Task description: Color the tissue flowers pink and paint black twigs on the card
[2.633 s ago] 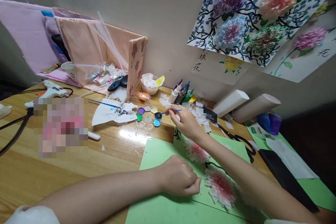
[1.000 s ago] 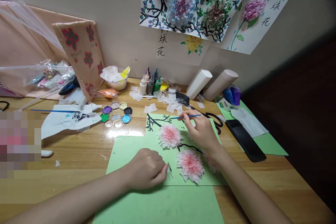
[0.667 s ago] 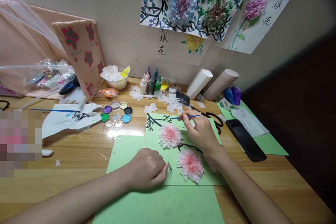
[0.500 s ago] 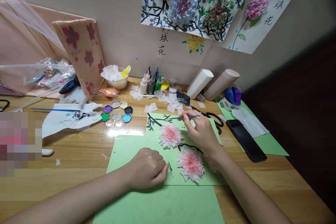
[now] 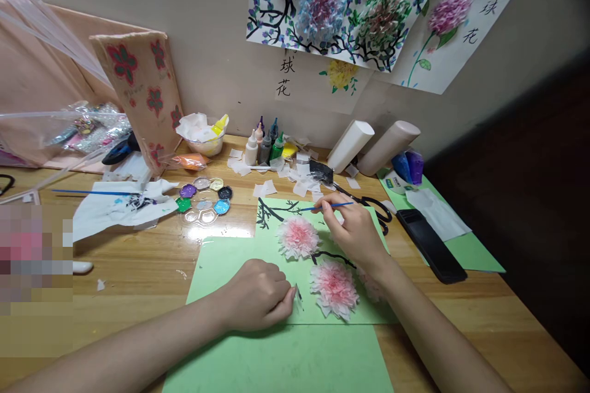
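1. Grip: right hand [image 5: 353,227] pinches a blue paintbrush [image 5: 340,204] between thumb and fingers, right of frame center. Left hand [image 5: 259,295] is a loose fist on the green sheet [image 5: 303,275]; can't tell if it holds anything.
2. Key relation, as judged: brush tip vs. black painted branch [image 5: 271,210]. Tip sits at the right-hand twigs of that branch, along the sheet's top edge. Contact: can't tell.
3. Long axis: near level across the frame, tip left and a touch lower, handle end right, above the knuckles.
4. Nearer hand: right, clearly. Left fist is lower in frame, with the upper pink paper flower [image 5: 298,238] roughly between it and the brush.
5. Paint palette [image 5: 204,198] lies left of the tip, off the sheet, well apart from the brush; in frame, left fist is nearer to it.
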`<state>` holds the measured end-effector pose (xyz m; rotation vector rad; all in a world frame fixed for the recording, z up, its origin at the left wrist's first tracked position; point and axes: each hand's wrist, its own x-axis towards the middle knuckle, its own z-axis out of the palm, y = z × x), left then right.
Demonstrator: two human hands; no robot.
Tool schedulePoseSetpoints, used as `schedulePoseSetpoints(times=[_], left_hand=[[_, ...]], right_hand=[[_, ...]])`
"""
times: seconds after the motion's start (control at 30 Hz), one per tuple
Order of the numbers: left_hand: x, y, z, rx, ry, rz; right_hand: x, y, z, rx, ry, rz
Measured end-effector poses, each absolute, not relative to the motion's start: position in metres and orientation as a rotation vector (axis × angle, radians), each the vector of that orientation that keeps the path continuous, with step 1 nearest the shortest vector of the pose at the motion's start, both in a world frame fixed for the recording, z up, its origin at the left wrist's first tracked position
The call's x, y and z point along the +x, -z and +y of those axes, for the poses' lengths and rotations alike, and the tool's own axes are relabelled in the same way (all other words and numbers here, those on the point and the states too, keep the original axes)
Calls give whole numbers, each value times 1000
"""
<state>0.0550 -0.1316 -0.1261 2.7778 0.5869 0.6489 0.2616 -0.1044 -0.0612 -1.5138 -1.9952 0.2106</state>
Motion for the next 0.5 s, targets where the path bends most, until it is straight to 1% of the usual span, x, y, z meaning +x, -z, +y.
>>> schedulePoseSetpoints(times=[0.5], left_hand=[[55, 126, -132, 2778, -646, 586]], right_hand=[[263, 66, -101, -1527, -230, -1989]])
